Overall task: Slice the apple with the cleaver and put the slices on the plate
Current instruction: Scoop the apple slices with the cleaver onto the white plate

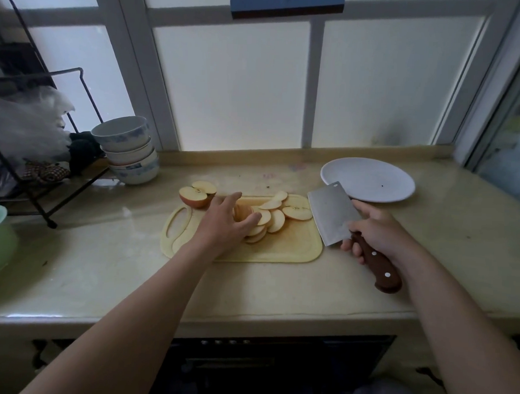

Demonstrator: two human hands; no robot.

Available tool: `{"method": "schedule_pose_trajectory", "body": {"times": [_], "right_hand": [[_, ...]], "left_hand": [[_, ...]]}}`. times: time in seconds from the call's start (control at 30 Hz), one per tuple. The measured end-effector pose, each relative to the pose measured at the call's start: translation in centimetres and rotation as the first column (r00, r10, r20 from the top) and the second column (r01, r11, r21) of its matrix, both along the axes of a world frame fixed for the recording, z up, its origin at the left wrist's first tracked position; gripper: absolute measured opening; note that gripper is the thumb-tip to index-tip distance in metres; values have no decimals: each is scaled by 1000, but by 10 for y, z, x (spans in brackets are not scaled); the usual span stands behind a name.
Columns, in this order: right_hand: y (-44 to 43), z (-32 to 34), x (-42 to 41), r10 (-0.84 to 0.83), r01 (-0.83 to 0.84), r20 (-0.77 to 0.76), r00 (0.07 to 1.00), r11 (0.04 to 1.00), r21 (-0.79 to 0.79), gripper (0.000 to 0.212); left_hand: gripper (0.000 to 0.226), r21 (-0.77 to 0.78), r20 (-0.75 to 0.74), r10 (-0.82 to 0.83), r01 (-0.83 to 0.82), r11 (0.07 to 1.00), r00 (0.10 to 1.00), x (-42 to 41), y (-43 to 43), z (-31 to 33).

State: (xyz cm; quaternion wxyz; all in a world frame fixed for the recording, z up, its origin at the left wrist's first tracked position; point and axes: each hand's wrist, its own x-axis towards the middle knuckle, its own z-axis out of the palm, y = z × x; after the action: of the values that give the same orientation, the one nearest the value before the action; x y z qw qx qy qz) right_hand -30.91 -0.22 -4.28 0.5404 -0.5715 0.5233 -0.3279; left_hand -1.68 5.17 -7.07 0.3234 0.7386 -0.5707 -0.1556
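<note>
A: Left fingers (234, 199) are spreading over the uncut chunk (242, 212), index on the far side and thumb on the near side. I can't tell if they're clamping it or just touching. The left hand (222, 225) is sitting right where the next cut goes.

B: Right side?

A: Right fingers (350, 247) are wrapping the cleaver (332, 214) handle, with the right hand (380, 230) gripping it firmly. The blade is hanging past the right edge of the board (283, 252), over the counter (249, 290).

B: Where's the apple sitting?

A: Slices (277, 218) are fanning across mid-board, with the nearest ones touching the thumb. The other half (194, 199) is resting cut face up at the board's far-left corner. The plate (368, 180) is waiting just behind the blade and carrying no slices.

B: What are you worrying about?

A: My read:
- **Fingertips:** They're lying flat, not tucked, so a cut on a chunk this thin is bringing the edge right beside the thumb.
- **Chunk:** It's getting narrow, so it's probably rocking or skidding under pressure.
- **Slices:** They're crowding the chunk, so the blade could be landing on them and deflecting.
- **Transfer:** If they're going over on the blade, wet ones could be sliding off onto the counter.
- **Half:** It's sitting at the board's corner, and a bump could be rolling it off.
</note>
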Motion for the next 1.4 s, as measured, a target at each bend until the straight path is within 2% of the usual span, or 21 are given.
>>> {"method": "schedule_pose_trajectory", "body": {"times": [0.17,0.27,0.33,0.4,0.43,0.5,0.53,0.57,0.6,0.67,0.77,0.87,0.97,1.13,1.4], "right_hand": [[6,3,1,67,-65,43,997,997,-44,62],[16,14,16,168,-164,27,985,980,-110,55],[23,23,29,219,-225,-52,974,957,-182,44],[28,31,39,238,-311,-251,938,898,-310,33],[30,34,43,214,-379,-398,892,835,-400,26],[30,31,50,21,-551,-685,728,613,-566,17],[29,25,53,-146,-619,-747,649,469,-630,19],[27,17,55,-272,-660,-744,610,346,-667,23],[26,10,56,-323,-673,-725,609,273,-687,28],[24,-4,59,-358,-648,-667,654,190,-737,31],[27,-16,64,-373,-640,-656,656,186,-746,26],[34,-22,71,-370,-629,-655,659,205,-750,23],[39,-24,75,-358,-614,-638,682,194,-765,24],[46,-27,71,-353,-613,-630,692,175,-771,19],[50,-25,57,-339,-586,-587,735,117,-801,22]], "left_hand": [[72,-59,-10,3,-3,998,1000,0,1,-3],[60,-106,-105,15,-26,994,994,0,4,-1],[51,-187,-189,34,-70,980,981,4,8,3],[44,-357,-254,52,-144,923,966,11,16,18],[41,-458,-301,39,-180,871,953,15,21,31],[33,-611,-392,-14,-249,751,920,24,30,65],[28,-654,-411,-38,-265,709,911,28,34,81],[22,-674,-400,-45,-261,691,916,32,37,95],[17,-678,-358,-36,-233,697,933,34,41,106],[14,-611,-194,-26,-100,785,981,37,49,116],[14,-328,101,-180,203,922,979,29,57,112],[22,-67,280,-284,314,947,917,13,53,95],[30,81,365,-323,316,945,873,1,45,77],[21,137,463,-353,327,935,813,-7,37,66],[22,166,538,-365,330,929,760,-12,24,63]]}}
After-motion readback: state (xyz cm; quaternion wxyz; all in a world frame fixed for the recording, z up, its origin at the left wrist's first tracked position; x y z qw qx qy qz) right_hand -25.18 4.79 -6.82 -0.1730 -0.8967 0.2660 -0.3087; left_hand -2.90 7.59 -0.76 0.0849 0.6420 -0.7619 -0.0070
